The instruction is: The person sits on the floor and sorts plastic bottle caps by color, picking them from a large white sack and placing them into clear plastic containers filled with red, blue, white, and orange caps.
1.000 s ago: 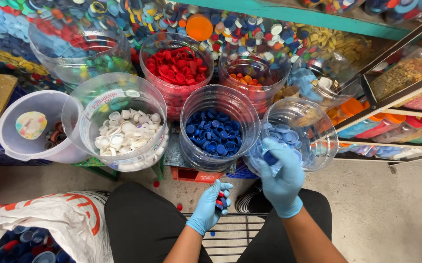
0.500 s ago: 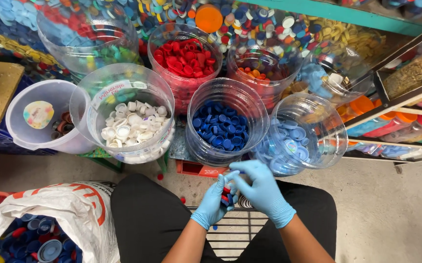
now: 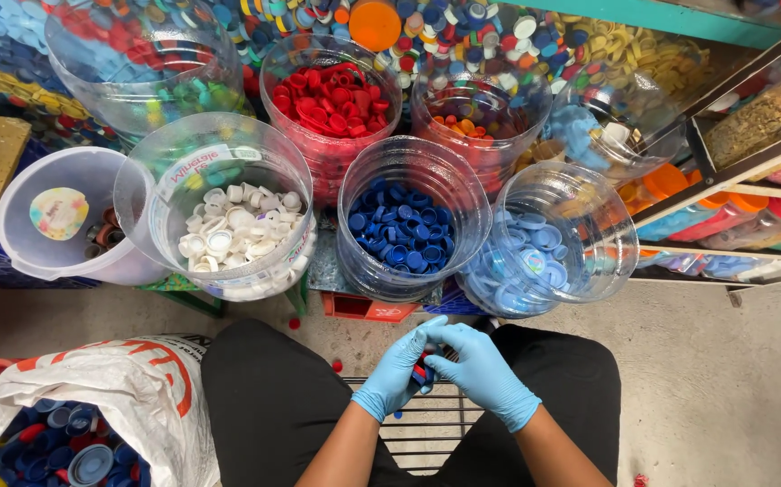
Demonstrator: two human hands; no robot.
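Both hands wear light blue gloves and meet over my lap. My left hand [image 3: 395, 372] is cupped around a small bunch of bottle caps [image 3: 422, 373], red and blue ones showing between the fingers. My right hand [image 3: 480, 368] rests its fingertips on those caps. Just ahead stand clear plastic jars: one of dark blue caps [image 3: 401, 236], one of light blue caps [image 3: 530, 261], one of white caps [image 3: 235, 236], one of red caps [image 3: 332, 101], one of orange caps [image 3: 471, 122].
A white sack [image 3: 92, 410] of mixed caps lies at my lower left. A white bucket [image 3: 43, 261] stands at the left. A wall of many coloured caps fills the back, shelves with bottles [image 3: 751, 180] sit at the right. Loose red caps dot the concrete floor.
My right hand has come back from the light blue jar down to my left hand over my lap. The view has shifted slightly downward.
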